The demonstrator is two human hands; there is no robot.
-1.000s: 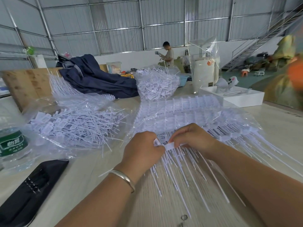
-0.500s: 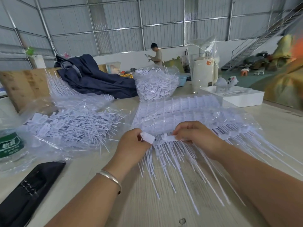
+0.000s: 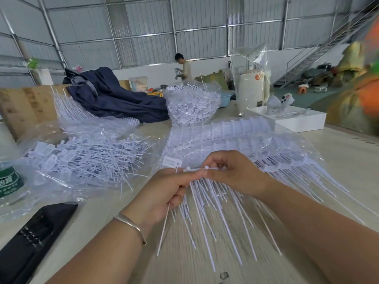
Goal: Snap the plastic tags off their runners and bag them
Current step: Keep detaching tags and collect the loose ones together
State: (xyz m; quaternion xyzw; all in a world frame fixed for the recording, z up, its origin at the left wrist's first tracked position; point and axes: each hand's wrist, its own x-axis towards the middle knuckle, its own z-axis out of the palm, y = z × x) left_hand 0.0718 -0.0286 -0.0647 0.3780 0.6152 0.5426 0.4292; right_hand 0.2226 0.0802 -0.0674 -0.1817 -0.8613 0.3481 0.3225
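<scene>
Fingers (image 3: 213, 160) of right hand (image 3: 231, 173) pinching runner (image 3: 196, 169) at near centre, left hand (image 3: 164, 191) gripping detached tag (image 3: 171, 162) with loose tails; risking dropped tags slipping among strips, or tails tangling and snapping short of left bag (image 3: 82, 154).

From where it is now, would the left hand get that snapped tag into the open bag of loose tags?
Probably yes. The left hand grips a freed tag, and the bag of loose tags lies open just to its left, with only bare table between.
</scene>
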